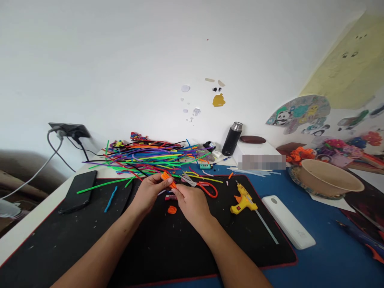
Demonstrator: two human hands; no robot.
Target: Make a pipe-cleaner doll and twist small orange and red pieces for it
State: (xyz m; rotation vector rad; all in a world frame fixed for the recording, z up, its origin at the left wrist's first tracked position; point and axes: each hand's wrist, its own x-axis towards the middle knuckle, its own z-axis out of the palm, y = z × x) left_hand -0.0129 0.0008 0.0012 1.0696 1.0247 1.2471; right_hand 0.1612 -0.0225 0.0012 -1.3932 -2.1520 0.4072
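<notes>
Two hands meet over the black mat (pixel 75 244), pinching an orange stem (pixel 167 177) between them: the left hand (pixel 149 192) has its fingers closed on the upper end, the right hand (pixel 190 202) nips the lower end. Judging by that fingertip hold, the stem could slip and drop onto the mat beside the orange scrap (pixel 172 209). Scissors (pixel 200 184) lie just right of the stem, blades near the knuckles, so a careless reach could snag them.

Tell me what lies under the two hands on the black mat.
Below the left hand and right hand, an orange curled piece lies on the black mat; the hands hide anything else.
</notes>
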